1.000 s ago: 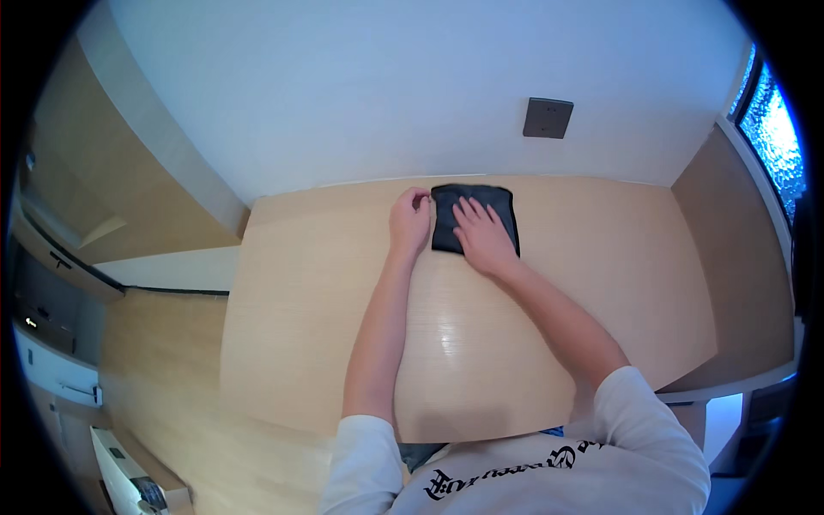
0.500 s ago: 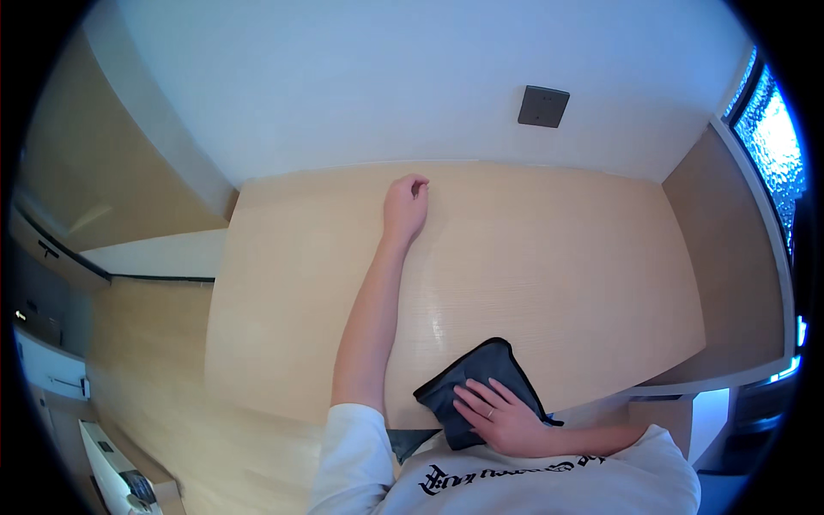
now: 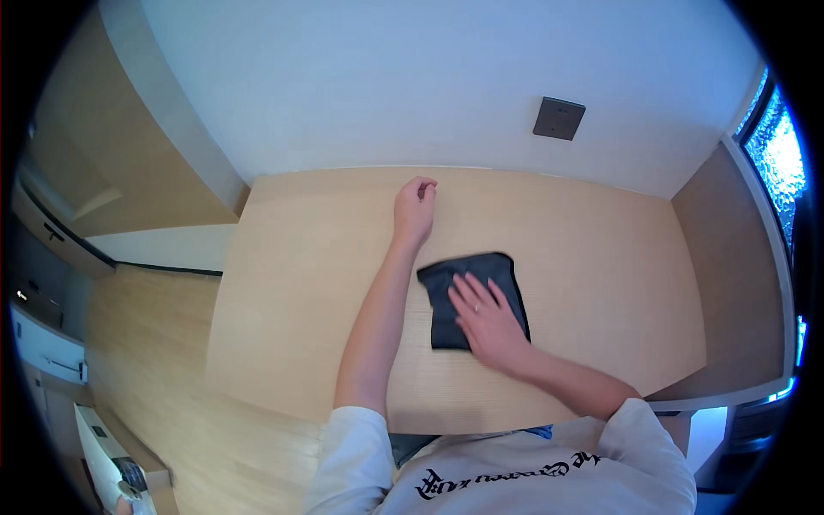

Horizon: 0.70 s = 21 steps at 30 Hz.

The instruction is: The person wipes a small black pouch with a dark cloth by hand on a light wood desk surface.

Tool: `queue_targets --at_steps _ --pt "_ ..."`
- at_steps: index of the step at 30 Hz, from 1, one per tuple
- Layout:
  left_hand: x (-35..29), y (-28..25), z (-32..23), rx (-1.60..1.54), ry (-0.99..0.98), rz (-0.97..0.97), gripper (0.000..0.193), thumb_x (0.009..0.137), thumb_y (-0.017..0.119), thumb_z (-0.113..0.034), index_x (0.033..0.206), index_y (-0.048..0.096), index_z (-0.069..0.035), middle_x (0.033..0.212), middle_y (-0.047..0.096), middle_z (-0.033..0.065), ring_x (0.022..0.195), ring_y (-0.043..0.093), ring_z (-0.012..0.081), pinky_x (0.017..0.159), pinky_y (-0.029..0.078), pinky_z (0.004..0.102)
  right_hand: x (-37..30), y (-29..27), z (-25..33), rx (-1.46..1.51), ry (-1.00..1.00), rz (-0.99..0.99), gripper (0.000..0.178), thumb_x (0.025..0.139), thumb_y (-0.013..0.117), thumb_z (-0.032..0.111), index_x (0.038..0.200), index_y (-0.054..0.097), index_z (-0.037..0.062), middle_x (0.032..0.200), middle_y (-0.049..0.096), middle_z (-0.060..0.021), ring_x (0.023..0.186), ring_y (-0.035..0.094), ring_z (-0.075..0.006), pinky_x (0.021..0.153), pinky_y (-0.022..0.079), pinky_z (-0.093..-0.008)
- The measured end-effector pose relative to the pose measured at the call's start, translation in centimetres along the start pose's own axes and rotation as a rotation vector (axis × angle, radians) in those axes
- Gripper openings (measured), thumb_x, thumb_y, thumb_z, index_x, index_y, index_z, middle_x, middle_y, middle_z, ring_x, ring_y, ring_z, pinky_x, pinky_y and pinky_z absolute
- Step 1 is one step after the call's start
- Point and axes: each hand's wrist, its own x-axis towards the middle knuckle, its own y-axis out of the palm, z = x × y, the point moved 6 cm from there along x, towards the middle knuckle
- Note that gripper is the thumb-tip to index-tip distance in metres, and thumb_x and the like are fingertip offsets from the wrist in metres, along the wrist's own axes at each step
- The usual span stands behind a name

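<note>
A dark grey cloth [image 3: 448, 330] with black edging lies flat near the middle of the light wooden desktop [image 3: 592, 257]. My right hand [image 3: 489, 319] rests on top of it, palm down, fingers stretched out and somewhat spread, with a ring on one finger. Further off, close to the back edge, my left hand [image 3: 415, 210] lies on the wood with its fingers curled in loosely. Nothing shows in that curl. The left forearm reaches across the desktop, to the left of the cloth.
Behind the desktop rises a white wall with a dark square socket plate [image 3: 560, 118]. A wooden side panel [image 3: 730, 257] bounds the right, beside a bright window [image 3: 777, 142]. At the left are a wooden cabinet [image 3: 129, 112] and the wood floor [image 3: 154, 335].
From the near edge, the cloth has slid away from me to mid-desktop under my right hand, turning a little. My left hand keeps its place on the wood; the view has shifted slightly.
</note>
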Motion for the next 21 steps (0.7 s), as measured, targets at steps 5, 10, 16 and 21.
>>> queue_targets --at_steps 5,10,16,21 --pt "0.1 0.5 0.5 -0.121 -0.054 -0.024 0.017 0.095 0.055 -0.009 0.104 0.067 0.0 0.092 0.071 0.0109 0.086 0.067 0.0164 0.077 0.052 0.0293 6.9 1.9 -5.9 -0.047 0.103 -0.05 0.046 0.099 0.048 0.018 0.141 0.045 0.0008 0.152 0.037 -0.0171 0.144 0.029 -0.0315 0.117 0.021 -0.0494" --pt "0.2 -0.1 0.9 -0.048 0.012 -0.07 0.019 0.093 0.055 -0.009 0.105 0.067 0.0 0.094 0.071 0.014 0.087 0.068 0.0225 0.079 0.052 0.0327 13.8 3.3 -10.4 -0.115 0.218 -0.075 0.051 0.098 0.047 0.033 0.145 0.045 0.0134 0.153 0.037 -0.0143 0.144 0.03 -0.0303 0.116 0.022 -0.0526" --pt "0.2 -0.1 0.8 -0.038 0.075 -0.136 0.037 0.082 0.043 0.008 0.113 0.063 0.004 0.116 0.066 0.0195 0.112 0.062 0.0276 0.098 0.047 0.0355 18.1 2.9 -12.9 -0.152 0.34 -0.038 0.057 0.097 0.045 0.041 0.148 0.04 0.016 0.155 0.033 -0.014 0.144 0.027 -0.0338 0.116 0.02 -0.0567" --pt "0.6 0.0 1.3 -0.047 0.067 -0.133 0.035 0.084 0.044 0.0 0.113 0.063 0.002 0.117 0.065 0.0205 0.114 0.061 0.0318 0.1 0.045 0.0381 16.6 3.8 -12.8 -0.156 0.223 0.025 0.058 0.098 0.042 0.039 0.15 0.037 0.0165 0.158 0.029 -0.0144 0.146 0.024 -0.0345 0.117 0.017 -0.0573"
